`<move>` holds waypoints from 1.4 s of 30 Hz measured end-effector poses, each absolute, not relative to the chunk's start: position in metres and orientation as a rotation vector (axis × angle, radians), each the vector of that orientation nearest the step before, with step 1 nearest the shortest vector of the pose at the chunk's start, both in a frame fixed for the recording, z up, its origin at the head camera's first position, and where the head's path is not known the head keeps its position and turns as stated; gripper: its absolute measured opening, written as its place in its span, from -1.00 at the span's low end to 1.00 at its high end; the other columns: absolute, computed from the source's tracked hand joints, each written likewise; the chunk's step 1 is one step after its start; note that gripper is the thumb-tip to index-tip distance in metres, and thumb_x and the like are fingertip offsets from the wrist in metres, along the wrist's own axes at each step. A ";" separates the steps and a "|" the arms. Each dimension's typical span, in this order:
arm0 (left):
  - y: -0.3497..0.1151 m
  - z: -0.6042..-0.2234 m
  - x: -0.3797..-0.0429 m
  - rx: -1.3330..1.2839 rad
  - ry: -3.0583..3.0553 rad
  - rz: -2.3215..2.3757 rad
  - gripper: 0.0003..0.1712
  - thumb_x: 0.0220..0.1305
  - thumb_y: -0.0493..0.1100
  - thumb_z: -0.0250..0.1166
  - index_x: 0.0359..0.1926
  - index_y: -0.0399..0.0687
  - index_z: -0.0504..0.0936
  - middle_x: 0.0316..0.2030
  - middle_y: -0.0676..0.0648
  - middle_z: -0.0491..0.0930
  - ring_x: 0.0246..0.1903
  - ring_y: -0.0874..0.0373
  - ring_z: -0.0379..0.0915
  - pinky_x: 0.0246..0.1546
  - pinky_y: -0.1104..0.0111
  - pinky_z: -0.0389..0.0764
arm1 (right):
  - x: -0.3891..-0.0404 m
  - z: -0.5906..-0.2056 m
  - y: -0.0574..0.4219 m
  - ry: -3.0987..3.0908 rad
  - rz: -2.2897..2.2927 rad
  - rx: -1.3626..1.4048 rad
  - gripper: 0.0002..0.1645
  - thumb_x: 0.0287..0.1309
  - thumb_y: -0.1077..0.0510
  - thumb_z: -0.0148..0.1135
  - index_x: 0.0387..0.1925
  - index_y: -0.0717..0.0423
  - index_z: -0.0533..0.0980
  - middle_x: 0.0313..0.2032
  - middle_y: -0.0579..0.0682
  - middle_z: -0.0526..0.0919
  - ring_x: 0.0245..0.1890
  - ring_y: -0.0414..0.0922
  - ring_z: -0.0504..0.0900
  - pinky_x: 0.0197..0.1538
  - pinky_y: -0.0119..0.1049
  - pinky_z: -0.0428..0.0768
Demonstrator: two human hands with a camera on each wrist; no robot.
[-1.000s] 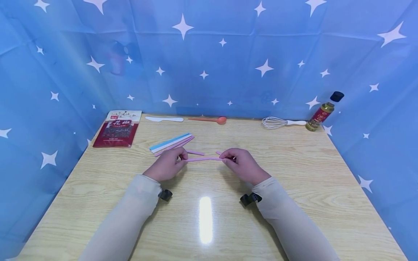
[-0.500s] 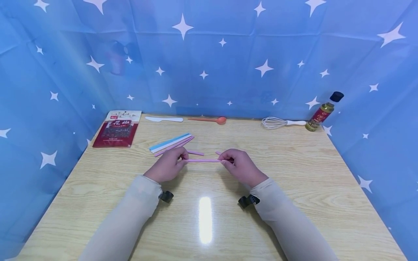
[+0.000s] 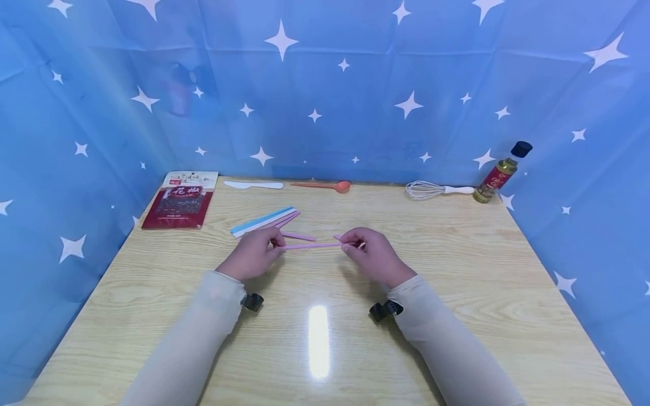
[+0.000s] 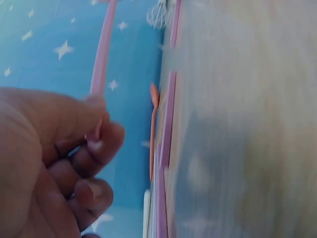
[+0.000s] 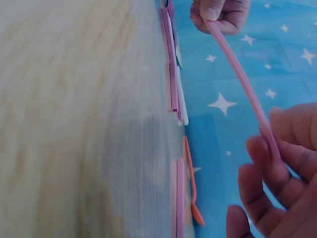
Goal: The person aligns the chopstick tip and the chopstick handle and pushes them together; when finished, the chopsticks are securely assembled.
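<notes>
Between my hands, in the head view, stretches a thin, bendable pink strip [image 3: 312, 246]. My left hand [image 3: 252, 254] pinches its left end between thumb and fingertips. At the other end my right hand [image 3: 374, 256] pinches the strip, part of which its fingers hide. The right wrist view has the strip [image 5: 241, 77] slightly bowed, held off the table. Another pink strip [image 3: 299, 237] lies on the table just behind, and a further pink piece [image 5: 178, 198] lies behind the right hand. Beyond the left hand is a loose bundle of blue, white and pink strips [image 3: 265, 222].
Along the back of the wooden table [image 3: 457, 254] lie a red seasoning packet [image 3: 180, 204], a white knife [image 3: 254, 185], an orange spoon [image 3: 341, 186] and a whisk [image 3: 426, 190]. An oil bottle [image 3: 496, 177] stands at the right, near the starry blue curtain [image 3: 355, 84].
My left hand has shifted slightly left, showing a little more of the strip between the hands. The strip now rises slightly toward the right. Objects on the table stay where they were.
</notes>
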State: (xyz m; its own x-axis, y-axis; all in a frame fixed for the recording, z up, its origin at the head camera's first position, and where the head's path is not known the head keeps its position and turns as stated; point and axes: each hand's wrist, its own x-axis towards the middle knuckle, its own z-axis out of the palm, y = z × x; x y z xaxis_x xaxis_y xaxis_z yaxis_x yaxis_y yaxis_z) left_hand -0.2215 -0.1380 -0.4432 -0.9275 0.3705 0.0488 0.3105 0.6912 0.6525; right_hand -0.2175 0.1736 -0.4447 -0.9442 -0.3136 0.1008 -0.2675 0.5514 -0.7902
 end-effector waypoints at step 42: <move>-0.174 -0.445 -0.232 -0.133 2.881 0.725 -0.95 0.35 -0.24 0.19 -0.26 -0.12 0.57 -0.29 -0.15 0.66 -0.24 -0.12 0.53 0.14 -0.29 0.29 | -0.215 -0.440 0.174 2.698 -1.366 -0.482 -0.77 0.42 0.17 0.34 0.02 0.18 0.67 -0.14 0.02 0.70 -0.14 -0.04 0.61 -0.01 -0.10 0.59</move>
